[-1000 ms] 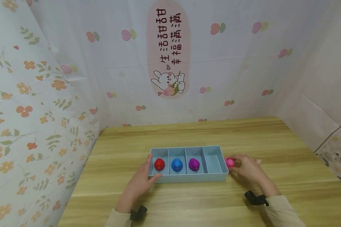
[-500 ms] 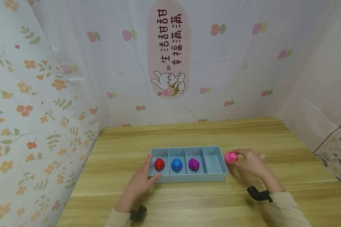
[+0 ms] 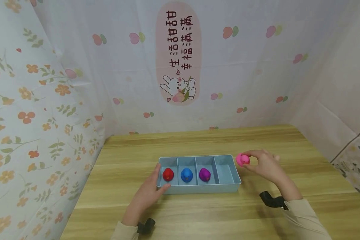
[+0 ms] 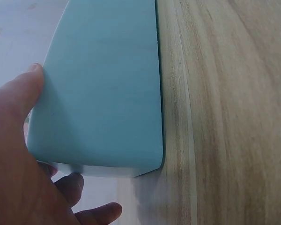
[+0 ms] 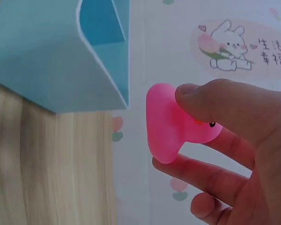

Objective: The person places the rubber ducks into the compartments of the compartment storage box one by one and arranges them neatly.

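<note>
A light-blue divided box (image 3: 198, 189) stands on the table, with a red rubber duck (image 3: 168, 174), a blue duck (image 3: 186, 175) and a purple duck (image 3: 205, 174) in separate compartments. Its rightmost compartment holds nothing. My left hand (image 3: 149, 189) grips the box's left end, thumb at the front rim and fingers around the short side; in the left wrist view the thumb (image 4: 30, 84) lies along the rim. My right hand (image 3: 265, 165) pinches a pink rubber duck (image 5: 166, 122) between thumb and fingers, raised just beyond the box's right end.
The wooden table (image 3: 204, 216) reaches back to a white printed cloth (image 3: 246, 83) hanging behind it. A flowered cloth (image 3: 42, 143) hangs along the left side. Each wrist carries a black camera mount.
My right hand has lifted the pink duck up and away from beside the box's right end. The left hand and the box have stayed in place.
</note>
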`<state>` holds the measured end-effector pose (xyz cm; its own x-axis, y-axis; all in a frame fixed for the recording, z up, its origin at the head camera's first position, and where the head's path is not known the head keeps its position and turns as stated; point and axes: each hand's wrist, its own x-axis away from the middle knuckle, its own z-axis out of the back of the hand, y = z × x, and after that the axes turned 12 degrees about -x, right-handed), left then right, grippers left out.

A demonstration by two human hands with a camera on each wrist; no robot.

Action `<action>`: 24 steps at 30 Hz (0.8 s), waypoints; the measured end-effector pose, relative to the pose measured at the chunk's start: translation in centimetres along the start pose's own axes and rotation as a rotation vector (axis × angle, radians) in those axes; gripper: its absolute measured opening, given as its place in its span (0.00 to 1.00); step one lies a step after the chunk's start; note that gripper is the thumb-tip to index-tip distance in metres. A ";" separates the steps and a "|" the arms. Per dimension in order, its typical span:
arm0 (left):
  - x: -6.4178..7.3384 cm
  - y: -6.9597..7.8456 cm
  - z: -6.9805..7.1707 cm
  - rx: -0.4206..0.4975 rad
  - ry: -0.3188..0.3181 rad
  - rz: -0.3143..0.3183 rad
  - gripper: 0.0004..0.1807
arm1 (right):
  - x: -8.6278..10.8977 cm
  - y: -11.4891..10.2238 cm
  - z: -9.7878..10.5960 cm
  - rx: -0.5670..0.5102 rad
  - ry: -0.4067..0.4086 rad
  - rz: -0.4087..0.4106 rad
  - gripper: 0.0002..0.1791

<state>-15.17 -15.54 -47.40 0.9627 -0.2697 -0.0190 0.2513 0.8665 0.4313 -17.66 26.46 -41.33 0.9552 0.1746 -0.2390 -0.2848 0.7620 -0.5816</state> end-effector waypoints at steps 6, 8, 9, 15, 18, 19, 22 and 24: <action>-0.1 -0.1 -0.1 -0.004 0.000 0.002 0.49 | -0.3 -0.7 -0.4 -0.023 -0.029 -0.002 0.23; -0.1 -0.1 -0.2 -0.006 0.000 0.002 0.49 | -0.4 -0.8 -0.8 -0.033 -0.033 0.000 0.23; -0.1 -0.2 -0.2 -0.008 0.000 0.003 0.49 | -0.5 -0.9 -1.0 -0.037 -0.033 0.005 0.23; 0.0 -0.2 -0.4 -0.017 0.012 -0.002 0.48 | -0.6 -1.2 -2.0 -0.055 -0.040 0.035 0.22; 0.0 -0.2 -0.4 -0.016 0.012 -0.005 0.48 | -0.7 -1.5 -2.3 -0.060 -0.043 0.036 0.21; 0.0 -0.2 -0.4 -0.016 0.012 -0.004 0.48 | -0.7 -1.6 -2.3 -0.057 -0.043 0.038 0.21; 0.0 -0.2 -0.3 -0.018 0.008 0.002 0.48 | -0.7 -1.9 -2.6 -0.060 -0.052 0.044 0.20; -0.1 -0.3 -0.3 -0.019 0.006 0.004 0.49 | -0.7 -2.0 -2.8 -0.056 -0.061 0.049 0.19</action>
<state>-15.28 -15.63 -47.76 0.9644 -0.2636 -0.0226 0.2491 0.8756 0.4138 -18.00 23.04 -42.16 0.9426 0.2499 -0.2216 -0.3339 0.7158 -0.6133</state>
